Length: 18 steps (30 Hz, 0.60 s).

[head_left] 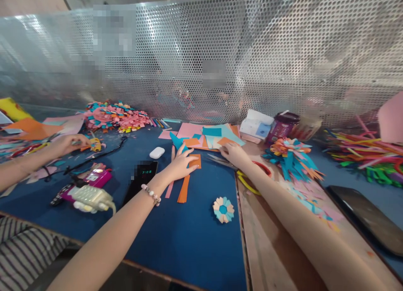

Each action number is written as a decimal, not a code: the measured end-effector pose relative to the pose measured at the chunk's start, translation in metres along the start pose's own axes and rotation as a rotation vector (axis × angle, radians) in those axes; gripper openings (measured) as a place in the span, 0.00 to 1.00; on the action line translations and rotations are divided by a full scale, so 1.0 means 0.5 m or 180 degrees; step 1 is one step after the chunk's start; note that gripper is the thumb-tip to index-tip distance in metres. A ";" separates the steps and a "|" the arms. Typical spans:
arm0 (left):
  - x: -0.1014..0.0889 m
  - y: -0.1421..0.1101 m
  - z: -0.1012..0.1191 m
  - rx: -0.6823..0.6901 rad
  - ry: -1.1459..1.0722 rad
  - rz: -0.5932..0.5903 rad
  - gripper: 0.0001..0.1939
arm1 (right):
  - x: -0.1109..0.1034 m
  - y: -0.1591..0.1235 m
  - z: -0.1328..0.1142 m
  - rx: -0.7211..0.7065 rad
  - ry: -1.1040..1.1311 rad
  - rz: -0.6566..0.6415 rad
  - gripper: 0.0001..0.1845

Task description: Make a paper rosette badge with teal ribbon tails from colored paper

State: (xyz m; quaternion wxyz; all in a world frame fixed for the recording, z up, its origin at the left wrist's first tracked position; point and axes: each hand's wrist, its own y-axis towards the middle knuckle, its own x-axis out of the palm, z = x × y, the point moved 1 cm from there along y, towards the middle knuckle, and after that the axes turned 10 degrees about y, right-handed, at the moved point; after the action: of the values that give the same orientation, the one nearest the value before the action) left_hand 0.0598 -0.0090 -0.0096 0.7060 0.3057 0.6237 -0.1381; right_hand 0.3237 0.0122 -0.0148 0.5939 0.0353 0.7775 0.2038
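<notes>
My left hand [180, 163], with a bead bracelet at the wrist, is spread over cut paper in the middle of the table. Its fingers lie beside a blue paper piece [177, 141] and over an orange paper square [195, 161]. Orange strips [184, 189] and a pink strip [169, 190] stick out below it. My right hand [235, 154] has its fingers closed at an orange paper piece [226, 141] on the stacked coloured sheets [215, 132]. Scissors [244, 183] with yellow and red handles lie partly hidden under my right forearm. Nearer me sits a blue and peach paper flower [223, 209].
A perforated metal panel [176, 52] borders the back. At left, a co-worker's hand [71, 144] holds something yellow near a flower heap [116, 115]. Phones [365, 215], an earbud case [157, 152], a purple jar [282, 125], a paper pompom [291, 157] and paper strips [362, 152] surround my arms.
</notes>
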 end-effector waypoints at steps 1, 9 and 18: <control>0.001 0.000 0.001 -0.0011 0.0013 0.0013 0.22 | 0.000 0.000 -0.001 0.0013 -0.0012 -0.0023 0.16; -0.001 0.007 0.003 -0.0051 -0.0093 -0.0090 0.21 | -0.008 0.004 -0.005 0.0148 -0.0058 -0.0200 0.16; 0.008 0.006 0.000 -0.0103 -0.0099 -0.0063 0.20 | -0.045 0.076 -0.006 0.0758 -0.0069 0.0163 0.23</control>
State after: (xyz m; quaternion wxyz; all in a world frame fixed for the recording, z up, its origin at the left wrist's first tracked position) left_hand 0.0620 -0.0058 -0.0124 0.7191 0.2858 0.6178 -0.1397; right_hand 0.3201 0.0395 0.0198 0.5884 0.1276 0.7886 0.1248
